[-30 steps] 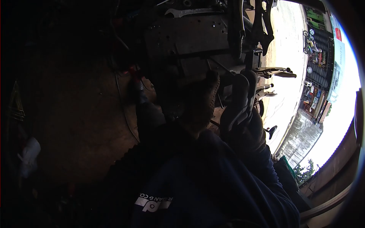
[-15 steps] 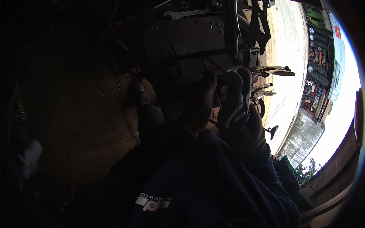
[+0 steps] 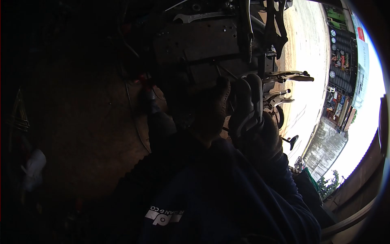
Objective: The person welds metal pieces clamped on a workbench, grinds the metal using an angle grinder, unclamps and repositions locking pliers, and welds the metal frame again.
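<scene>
In the head view my left hand [image 3: 212, 112] wears a dark, dotted work glove. It points away from me and is curled beside a thin rod [image 3: 219, 70]; what lies in its fingers is lost in shadow. Close on its right, my right hand [image 3: 266, 134], gloved too, is closed around the lower end of a thick grey, rounded double shape [image 3: 244, 95] that I cannot identify. Just beyond the hands is a dark metal plate [image 3: 195, 40] with small holes. Two locking clamps [image 3: 289, 76] grip the frame to the right of the grey shape.
A large open-ended spanner [image 3: 203, 16] lies along the plate's far edge. Dark metal arms [image 3: 248, 32] stand at the upper right. A cable [image 3: 134, 116] crosses the brown floor [image 3: 89, 134] on the left. Bright ground [image 3: 304, 53] and stacked tyres [image 3: 345, 73] show outside.
My right hand and the grey shape have shifted slightly left, closer to my left hand. My left hand has barely moved. The clamps look almost unchanged.
</scene>
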Tool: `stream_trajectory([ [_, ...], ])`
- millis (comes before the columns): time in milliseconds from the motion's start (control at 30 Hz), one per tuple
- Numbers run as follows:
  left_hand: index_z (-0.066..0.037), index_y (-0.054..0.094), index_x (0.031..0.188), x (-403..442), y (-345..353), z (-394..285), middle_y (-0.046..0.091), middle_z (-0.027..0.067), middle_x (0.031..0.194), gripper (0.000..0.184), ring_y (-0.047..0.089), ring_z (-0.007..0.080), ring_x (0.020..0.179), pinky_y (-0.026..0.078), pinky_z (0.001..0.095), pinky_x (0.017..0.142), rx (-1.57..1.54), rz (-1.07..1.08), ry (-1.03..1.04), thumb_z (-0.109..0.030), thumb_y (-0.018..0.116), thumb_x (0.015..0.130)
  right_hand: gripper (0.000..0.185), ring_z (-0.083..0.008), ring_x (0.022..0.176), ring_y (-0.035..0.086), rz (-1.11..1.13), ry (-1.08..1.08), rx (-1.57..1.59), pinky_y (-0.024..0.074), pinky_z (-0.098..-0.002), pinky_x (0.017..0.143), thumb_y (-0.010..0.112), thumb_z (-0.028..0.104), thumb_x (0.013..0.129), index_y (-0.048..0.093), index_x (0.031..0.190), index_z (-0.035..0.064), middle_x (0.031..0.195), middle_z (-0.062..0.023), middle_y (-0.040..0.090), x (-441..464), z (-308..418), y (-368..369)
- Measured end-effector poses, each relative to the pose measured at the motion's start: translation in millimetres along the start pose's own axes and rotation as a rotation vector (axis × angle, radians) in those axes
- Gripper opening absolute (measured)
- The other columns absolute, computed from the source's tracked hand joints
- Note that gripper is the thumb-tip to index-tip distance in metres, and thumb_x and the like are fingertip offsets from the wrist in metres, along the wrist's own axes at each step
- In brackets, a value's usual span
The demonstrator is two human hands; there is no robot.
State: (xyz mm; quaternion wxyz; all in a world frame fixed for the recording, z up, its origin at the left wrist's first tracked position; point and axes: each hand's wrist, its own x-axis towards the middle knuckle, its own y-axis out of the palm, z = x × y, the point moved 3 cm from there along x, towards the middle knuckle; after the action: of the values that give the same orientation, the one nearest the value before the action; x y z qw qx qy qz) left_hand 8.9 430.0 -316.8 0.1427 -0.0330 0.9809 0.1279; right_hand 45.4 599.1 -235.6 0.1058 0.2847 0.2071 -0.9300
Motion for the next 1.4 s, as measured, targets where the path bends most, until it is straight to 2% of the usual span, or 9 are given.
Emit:
stream_trajectory([
  [133,-0.002,0.063,0.110,0,4,0,0.068,0.0068,0.092,0.032,0.070,0.0171,0.082,0.059,0.0312,0.072,-0.225,0.023,-0.291,-0.029,0.067,0.093,0.056,-0.0213,0.099,0.067,-0.015,0.035,-0.296,0.0552,-0.0336,0.082,0.067,0.015,0.082,0.051,0.133,-0.0022,0.108,-0.0125,0.067,4,27,8],
  [233,0.001,0.063,0.109,-1,24,55,0.063,0.0044,0.097,0.038,0.063,0.0115,0.083,0.051,0.0240,0.070,-0.766,0.111,-0.490,-0.032,0.044,0.107,0.055,-0.0220,0.095,0.069,-0.029,0.065,-0.455,0.0565,-0.0333,0.078,0.062,0.005,0.080,0.051,0.133,-0.0004,0.106,-0.0131,0.068,5,39,15],
  [633,0.000,0.057,0.122,-2,10,37,0.065,0.0135,0.106,0.047,0.066,0.0228,0.098,0.055,0.0374,0.083,0.069,0.145,0.180,-0.026,0.074,0.086,0.063,-0.0356,0.094,0.071,-0.080,0.028,-0.599,0.0582,-0.0423,0.077,0.066,0.007,0.075,0.051,0.136,0.0031,0.101,-0.0211,0.070,8,24,12],
  [733,0.001,0.057,0.122,-2,9,36,0.065,0.0128,0.106,0.048,0.066,0.0226,0.097,0.055,0.0367,0.083,-0.116,0.186,0.100,-0.027,0.073,0.086,0.064,-0.0341,0.094,0.071,-0.075,0.034,-0.612,0.0582,-0.0413,0.077,0.068,0.006,0.074,0.051,0.136,0.0037,0.102,-0.0201,0.070,8,32,14],
  [833,-0.003,0.051,0.126,-8,4,41,0.061,0.0058,0.105,0.030,0.066,0.0089,0.090,0.059,0.0256,0.076,-0.364,0.210,0.182,-0.023,0.044,0.104,0.064,-0.0304,0.096,0.071,-0.061,0.107,-0.579,0.0580,-0.0390,0.079,0.068,0.004,0.074,0.051,0.136,0.0040,0.104,-0.0186,0.070,10,52,22],
  [933,-0.006,0.046,0.133,-10,1,23,0.058,0.0045,0.115,0.033,0.063,0.0104,0.105,0.057,0.0292,0.088,-0.030,0.281,0.063,-0.024,0.044,0.105,0.065,-0.0266,0.099,0.071,-0.022,0.132,-0.482,0.0575,-0.0367,0.081,0.069,0.004,0.075,0.050,0.137,0.0040,0.106,-0.0173,0.070,12,42,19],
  [1033,-0.007,0.042,0.136,-9,3,47,0.057,0.0047,0.116,0.037,0.063,0.0126,0.107,0.056,0.0312,0.091,-0.155,0.223,0.232,-0.027,0.045,0.105,0.065,-0.0257,0.100,0.071,-0.033,0.103,-0.505,0.0574,-0.0361,0.082,0.072,0.006,0.077,0.049,0.138,0.0036,0.107,-0.0169,0.070,9,51,23],
  [1233,-0.003,0.052,0.129,-8,7,47,0.064,0.0102,0.108,0.038,0.067,0.0182,0.096,0.057,0.0297,0.078,-0.747,0.262,-0.022,-0.011,0.063,0.094,0.064,-0.0285,0.097,0.071,-0.080,0.106,-0.709,0.0580,-0.0372,0.081,0.075,0.009,0.077,0.050,0.136,0.0020,0.105,-0.0176,0.070,7,66,28],
  [1400,-0.005,0.042,0.136,-10,0,26,0.057,0.0095,0.118,0.041,0.066,0.0164,0.103,0.059,0.0300,0.089,-0.222,0.307,0.130,-0.024,0.055,0.102,0.063,-0.0283,0.098,0.071,-0.095,0.085,-0.633,0.0583,-0.0372,0.080,0.075,0.013,0.079,0.050,0.136,0.0020,0.105,-0.0174,0.070,7,51,23],
])
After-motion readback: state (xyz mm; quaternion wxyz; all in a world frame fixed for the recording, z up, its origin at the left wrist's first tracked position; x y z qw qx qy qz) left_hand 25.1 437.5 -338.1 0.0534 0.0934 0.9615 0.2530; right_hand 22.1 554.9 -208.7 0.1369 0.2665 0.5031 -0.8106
